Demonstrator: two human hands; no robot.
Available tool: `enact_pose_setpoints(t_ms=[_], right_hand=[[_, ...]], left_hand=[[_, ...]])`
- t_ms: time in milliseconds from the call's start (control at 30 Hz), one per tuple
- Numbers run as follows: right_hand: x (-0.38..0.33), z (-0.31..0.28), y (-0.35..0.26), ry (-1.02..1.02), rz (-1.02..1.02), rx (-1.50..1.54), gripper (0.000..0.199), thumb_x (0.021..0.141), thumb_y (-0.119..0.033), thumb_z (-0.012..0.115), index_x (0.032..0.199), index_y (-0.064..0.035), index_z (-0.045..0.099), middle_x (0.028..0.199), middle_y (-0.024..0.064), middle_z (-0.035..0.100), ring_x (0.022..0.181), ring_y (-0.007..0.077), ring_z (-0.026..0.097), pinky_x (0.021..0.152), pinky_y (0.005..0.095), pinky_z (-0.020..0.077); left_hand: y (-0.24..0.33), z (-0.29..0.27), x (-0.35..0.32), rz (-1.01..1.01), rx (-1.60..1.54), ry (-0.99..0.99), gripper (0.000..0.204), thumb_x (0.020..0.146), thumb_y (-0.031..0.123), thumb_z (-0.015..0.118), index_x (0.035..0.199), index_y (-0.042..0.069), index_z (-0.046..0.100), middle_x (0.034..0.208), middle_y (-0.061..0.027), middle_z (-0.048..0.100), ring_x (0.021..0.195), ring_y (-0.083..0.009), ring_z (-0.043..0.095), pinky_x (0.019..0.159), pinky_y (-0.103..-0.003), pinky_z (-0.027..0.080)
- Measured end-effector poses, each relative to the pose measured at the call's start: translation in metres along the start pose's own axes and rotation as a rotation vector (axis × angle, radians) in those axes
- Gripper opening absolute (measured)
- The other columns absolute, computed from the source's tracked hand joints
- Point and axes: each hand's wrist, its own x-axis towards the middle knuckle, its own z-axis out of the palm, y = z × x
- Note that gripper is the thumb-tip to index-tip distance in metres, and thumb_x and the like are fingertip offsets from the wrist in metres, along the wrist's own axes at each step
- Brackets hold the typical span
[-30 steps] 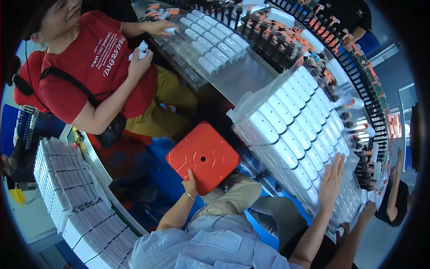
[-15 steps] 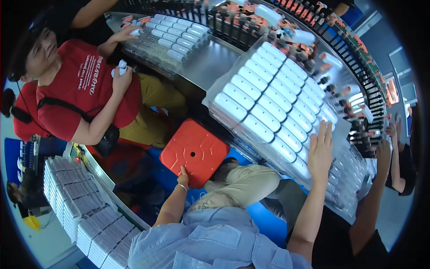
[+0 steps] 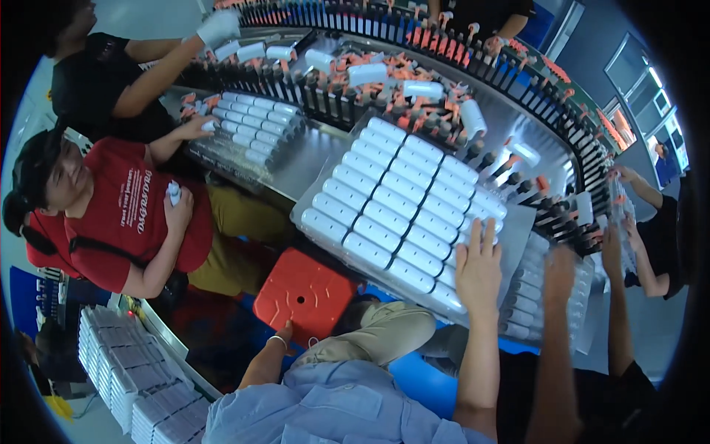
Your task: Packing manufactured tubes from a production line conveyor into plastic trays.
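My left hand [image 3: 282,337] grips the near edge of a red plastic stool [image 3: 303,288], thumb on top and the other fingers mostly hidden. The stool has a round hole in the middle of its seat. My right hand [image 3: 479,272] is flat with fingers stretched out, over the right edge of a clear plastic tray of white, rounded, oblong casings [image 3: 396,203]. Whether its palm presses on the casings I cannot tell. The casings lie in close rows, with dark gaps between columns.
A co-worker in a red shirt [image 3: 140,214] stands left, holding small white pieces by another tray [image 3: 255,126]. A curved line of black upright holders [image 3: 473,48] runs behind. Tray stacks [image 3: 129,355] stand lower left. Another worker's blurred hand [image 3: 560,274] is right, beside more casings [image 3: 526,296].
The view has shifted, so the stool and tray sit further left. My left hand stays at the stool and my right at the tray. The neighbour's arms at right have moved.
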Motion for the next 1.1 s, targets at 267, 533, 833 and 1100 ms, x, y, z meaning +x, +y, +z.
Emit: enact_pose_setpoints(t_ms=[267,533,833,1100], right_hand=[[-0.010,-0.010,0.009,-0.049,0.032,-0.027,0.054,0.089,-0.027,0.052,0.136,-0.0047,0.037,0.145,0.0209,0.025,0.113,0.0493,0.042,0.086,0.0518,0.0457],[-0.003,-0.015,0.011,-0.050,0.014,-0.015,0.054,0.089,-0.023,0.051,0.137,-0.0044,0.034,0.145,0.0189,0.026,0.110,0.0469,0.043,0.087,0.0500,0.0446],[-0.005,-0.003,0.012,0.004,-0.026,0.029,0.052,0.089,-0.030,0.051,0.134,-0.0048,0.040,0.142,0.0218,0.031,0.110,0.0484,0.045,0.088,0.0503,0.0452],[-0.007,-0.010,0.015,-0.005,-0.005,0.044,0.052,0.090,-0.032,0.050,0.135,-0.0068,0.040,0.143,0.0200,0.031,0.115,0.0482,0.042,0.088,0.0510,0.0453]], left_hand=[[-0.059,-0.052,-0.066,-1.217,-2.280,0.407,0.108,0.071,0.060,0.065,0.147,0.016,0.002,0.147,-0.0275,0.016,0.133,-0.0463,0.022,0.110,-0.046,0.023],[-0.078,-0.112,-0.089,-1.591,-2.022,0.341,0.121,0.053,0.065,0.076,0.145,0.038,0.002,0.150,-0.0242,-0.004,0.121,-0.0556,0.035,0.095,-0.053,0.042],[-0.024,-0.132,-0.079,-1.643,-2.049,0.292,0.126,0.054,0.053,0.081,0.145,0.034,-0.004,0.147,-0.0277,0.005,0.118,-0.0525,0.040,0.096,-0.050,0.042],[-0.123,-0.064,-0.058,-1.025,-1.935,1.038,0.103,0.062,0.066,0.070,0.141,0.014,0.028,0.139,-0.0156,0.039,0.126,-0.0361,0.039,0.104,-0.051,0.030]])
